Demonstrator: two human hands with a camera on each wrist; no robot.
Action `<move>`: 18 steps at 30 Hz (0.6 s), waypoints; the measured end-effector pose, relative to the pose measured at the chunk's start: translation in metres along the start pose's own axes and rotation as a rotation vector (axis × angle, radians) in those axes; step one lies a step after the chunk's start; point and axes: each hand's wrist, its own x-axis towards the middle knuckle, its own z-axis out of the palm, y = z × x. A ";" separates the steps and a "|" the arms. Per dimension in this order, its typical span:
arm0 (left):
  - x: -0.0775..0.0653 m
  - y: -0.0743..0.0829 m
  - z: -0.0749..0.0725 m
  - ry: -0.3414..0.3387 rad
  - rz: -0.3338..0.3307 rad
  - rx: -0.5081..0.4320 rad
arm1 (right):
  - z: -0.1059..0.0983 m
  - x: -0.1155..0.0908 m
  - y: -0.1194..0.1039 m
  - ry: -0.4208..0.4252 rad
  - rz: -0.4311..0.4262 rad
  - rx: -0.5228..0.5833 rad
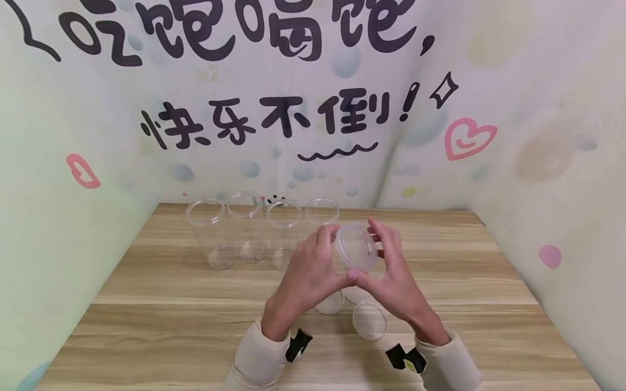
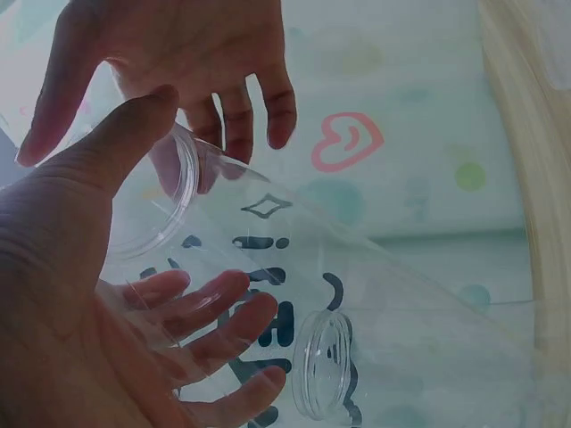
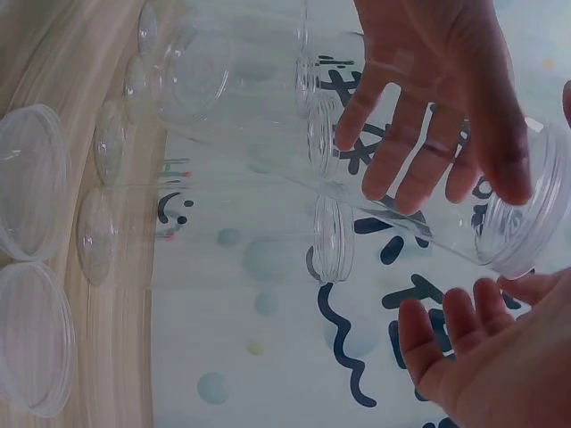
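Observation:
A tall clear plastic jar (image 3: 393,209) is held tilted above the table, its top end towards the head camera. My left hand (image 1: 308,269) grips it near that end, thumb by the rim and fingers round the wall. A translucent round lid (image 1: 356,247) covers the top, though how firmly it sits cannot be seen. Curved about the lid's right side is my right hand (image 1: 391,277), with its thumb below and fingers above. Both thumbs meet at the lower edge in the head view. In the left wrist view, the right hand's fingers (image 2: 236,125) partly show behind the jar.
Several clear jars (image 1: 222,258) stand upright in a row at the back of the wooden table (image 1: 161,336). Loose clear lids (image 1: 369,321) lie flat on the wood below my hands. A printed backdrop (image 1: 220,174) rises directly behind the jars.

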 end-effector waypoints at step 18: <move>-0.001 0.006 0.015 0.098 0.007 0.242 | 0.016 0.001 -0.001 0.211 0.239 -0.144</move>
